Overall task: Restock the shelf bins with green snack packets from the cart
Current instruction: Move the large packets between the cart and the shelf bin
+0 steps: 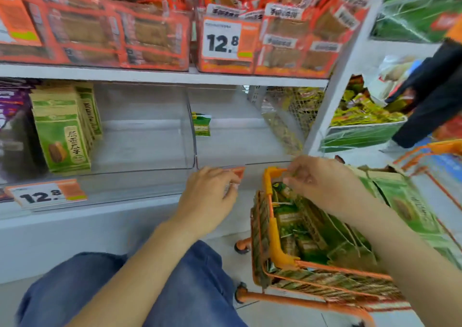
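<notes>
The shelf (160, 75) carries clear bins (240, 151) along its front edge, the right-hand one holding a single green snack packet (201, 124) against its left wall, while the orange cart (275, 226) at the shelf's right end is filled with green snack packets (307, 231). The right hand (322, 184) hovers over the cart's far rim, fingers curled narrow on packet tops; whether they pinch one cannot be told. The left hand (210, 194) rests loosely spread on the bin's front edge, touching an orange tag (237, 171); another price label (40, 195) reads "12.8".

Bright even shop light, faint shadows. Soft motion blur throughout; wide-angle bending at edges; mild sheen on clear bins (140, 131).
</notes>
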Motion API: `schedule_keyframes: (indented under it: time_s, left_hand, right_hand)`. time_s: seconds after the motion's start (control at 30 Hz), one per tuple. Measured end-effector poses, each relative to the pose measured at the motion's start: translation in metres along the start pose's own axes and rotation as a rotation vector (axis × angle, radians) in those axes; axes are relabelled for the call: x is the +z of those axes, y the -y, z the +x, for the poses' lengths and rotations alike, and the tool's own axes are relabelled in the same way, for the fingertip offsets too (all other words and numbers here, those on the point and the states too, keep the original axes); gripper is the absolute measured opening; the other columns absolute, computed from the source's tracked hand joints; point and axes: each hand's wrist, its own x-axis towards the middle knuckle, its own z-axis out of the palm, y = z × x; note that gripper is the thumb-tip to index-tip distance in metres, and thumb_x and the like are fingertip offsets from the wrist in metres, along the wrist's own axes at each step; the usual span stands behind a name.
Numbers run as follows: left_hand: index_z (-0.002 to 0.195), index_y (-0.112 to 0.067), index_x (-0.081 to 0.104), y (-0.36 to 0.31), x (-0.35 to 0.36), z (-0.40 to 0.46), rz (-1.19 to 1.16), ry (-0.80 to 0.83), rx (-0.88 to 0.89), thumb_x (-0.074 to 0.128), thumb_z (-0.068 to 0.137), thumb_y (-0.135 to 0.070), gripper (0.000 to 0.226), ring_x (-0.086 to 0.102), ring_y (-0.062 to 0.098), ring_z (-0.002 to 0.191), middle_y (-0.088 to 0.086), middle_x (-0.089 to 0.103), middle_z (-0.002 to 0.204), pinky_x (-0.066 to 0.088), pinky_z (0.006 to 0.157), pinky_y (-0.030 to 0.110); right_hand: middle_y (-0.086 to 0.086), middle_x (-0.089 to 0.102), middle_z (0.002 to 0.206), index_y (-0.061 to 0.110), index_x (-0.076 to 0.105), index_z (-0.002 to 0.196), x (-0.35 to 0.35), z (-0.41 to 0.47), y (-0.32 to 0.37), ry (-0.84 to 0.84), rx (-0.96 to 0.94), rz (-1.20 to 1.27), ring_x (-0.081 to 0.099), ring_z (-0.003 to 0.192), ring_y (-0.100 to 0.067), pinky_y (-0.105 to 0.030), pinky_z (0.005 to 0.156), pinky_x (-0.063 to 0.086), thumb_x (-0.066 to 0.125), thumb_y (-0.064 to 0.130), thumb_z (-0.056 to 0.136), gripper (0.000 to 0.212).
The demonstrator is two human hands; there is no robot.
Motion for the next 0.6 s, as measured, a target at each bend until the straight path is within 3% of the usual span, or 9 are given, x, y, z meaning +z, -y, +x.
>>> schedule_keyframes:
  time_s: [0.1, 0.2, 0.3, 0.47, 0.6]
  left_hand:
    - [0.118, -0.023, 0.065, -0.034, 0.023, 0.005, -0.037, 0.049, 0.05, 0.047, 0.098, -0.025, 0.027, 0.046, 0.016, 0.117, -0.005, 0.062, 0.12, 0.031, 0.096, 0.028]
    - [0.117, -0.022, 0.065, -0.049, 0.038, 0.007, -0.033, 0.095, 0.081, 0.045, 0.099, -0.027, 0.027, 0.048, 0.016, 0.115, -0.004, 0.063, 0.119, 0.032, 0.094, 0.028]
    - [0.118, -0.023, 0.064, -0.053, 0.043, 0.003, -0.034, 0.132, 0.074, 0.044, 0.099, -0.028, 0.028, 0.046, 0.013, 0.114, -0.007, 0.061, 0.12, 0.031, 0.093, 0.025]
    - [0.119, -0.027, 0.062, -0.048, 0.041, -0.004, -0.069, 0.17, 0.04, 0.043, 0.1, -0.031, 0.027, 0.041, 0.008, 0.118, -0.012, 0.057, 0.12, 0.029, 0.092, 0.022]
    - [0.116, -0.032, 0.06, -0.042, 0.036, -0.009, -0.167, 0.143, -0.013, 0.045, 0.099, -0.03, 0.023, 0.04, 0.004, 0.121, -0.017, 0.053, 0.119, 0.029, 0.094, 0.021]
  right_hand:
    - [0.004, 0.067, 0.087, 0.027, 0.064, 0.108, -0.006, -0.02, -0.044, -0.069, 0.106, -0.138, 0.062, 0.084, -0.017, -0.031, 0.069, 0.052, 0.055, 0.051, 0.089, 0.032]
    - [0.011, 0.065, 0.087, 0.03, 0.06, 0.11, 0.003, -0.036, -0.057, 0.058, 0.082, -0.206, 0.06, 0.079, -0.011, -0.026, 0.063, 0.05, 0.05, 0.06, 0.088, 0.039]
    - [0.011, 0.062, 0.094, 0.03, 0.05, 0.113, 0.016, -0.045, -0.048, 0.069, 0.019, -0.333, 0.061, 0.086, -0.011, -0.028, 0.072, 0.048, 0.047, 0.068, 0.085, 0.047]
    - [0.005, 0.06, 0.104, 0.022, 0.048, 0.114, 0.034, -0.046, -0.031, -0.021, -0.039, -0.357, 0.063, 0.093, -0.017, -0.026, 0.063, 0.04, 0.05, 0.046, 0.094, 0.031]
    - [0.008, 0.059, 0.083, 0.024, 0.062, 0.094, 0.02, -0.036, -0.04, -0.149, 0.009, -0.174, 0.057, 0.068, -0.009, -0.019, 0.053, 0.041, 0.057, 0.041, 0.092, 0.018]
